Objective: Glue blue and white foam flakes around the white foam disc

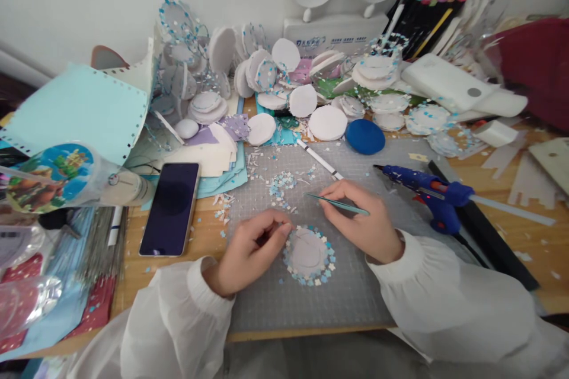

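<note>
A white disc (307, 253) ringed with small blue and white flower pieces lies on the grey cutting mat (355, 302). My left hand (258, 249) is at its upper left edge, thumb and forefinger pinched together; whatever they hold is too small to name. Teal tweezers (342, 204) are gripped in my right hand (362, 219), above and right of the disc, their tips pointing left. Beyond the disc, loose blue and white flower pieces (283, 185) form a small pile near the tweezer tips.
A blue glue gun (427, 186) lies at the right beside a black bar (493, 243). At the left are a phone (171, 208) and a plastic cup (57, 177). Several white discs (328, 122), a blue disc (365, 136) and a white pen (317, 158) lie farther back.
</note>
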Available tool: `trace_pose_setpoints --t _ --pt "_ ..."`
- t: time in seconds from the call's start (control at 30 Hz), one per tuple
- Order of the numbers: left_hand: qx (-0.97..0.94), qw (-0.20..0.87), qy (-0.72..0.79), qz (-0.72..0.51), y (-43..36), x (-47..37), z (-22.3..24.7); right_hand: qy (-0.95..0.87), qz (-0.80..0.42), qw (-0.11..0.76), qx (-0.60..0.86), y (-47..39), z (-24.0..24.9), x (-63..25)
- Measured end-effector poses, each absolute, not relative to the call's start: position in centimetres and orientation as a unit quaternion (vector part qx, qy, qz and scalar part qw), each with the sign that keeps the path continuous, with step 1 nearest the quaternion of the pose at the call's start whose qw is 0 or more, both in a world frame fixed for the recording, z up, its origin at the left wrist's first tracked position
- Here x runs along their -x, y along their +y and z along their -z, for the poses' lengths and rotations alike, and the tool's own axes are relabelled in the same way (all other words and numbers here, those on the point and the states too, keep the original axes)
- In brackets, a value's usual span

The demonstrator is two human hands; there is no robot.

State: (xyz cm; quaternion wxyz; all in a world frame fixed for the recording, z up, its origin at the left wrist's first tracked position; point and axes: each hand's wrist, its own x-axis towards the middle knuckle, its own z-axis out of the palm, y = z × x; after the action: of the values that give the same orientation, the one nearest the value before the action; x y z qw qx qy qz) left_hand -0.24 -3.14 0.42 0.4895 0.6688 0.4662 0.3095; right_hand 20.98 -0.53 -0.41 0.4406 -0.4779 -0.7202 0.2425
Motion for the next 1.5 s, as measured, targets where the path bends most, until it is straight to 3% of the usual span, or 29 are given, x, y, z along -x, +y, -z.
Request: trace_pose_setpoints --t 0.47,0.97,1.5 --pt "-0.599 0.552 0.476 -0.332 -2.7 0.3 -0.6 -0.627 -0.33 0.493 0.505 -0.6 -0.6 -21.5" --pt "-0.61 0.567 0.442 -0.332 -2.7 0.2 -0.3 -0.593 -0.535 0.476 0.369 -1.5 -0.7 -21.2" --pt "-0.628 0.556 0.416 -0.35 -2.7 0.2 -0.8 -0.552 -0.537 0.488 0.411 -1.2 0.2 -21.7"
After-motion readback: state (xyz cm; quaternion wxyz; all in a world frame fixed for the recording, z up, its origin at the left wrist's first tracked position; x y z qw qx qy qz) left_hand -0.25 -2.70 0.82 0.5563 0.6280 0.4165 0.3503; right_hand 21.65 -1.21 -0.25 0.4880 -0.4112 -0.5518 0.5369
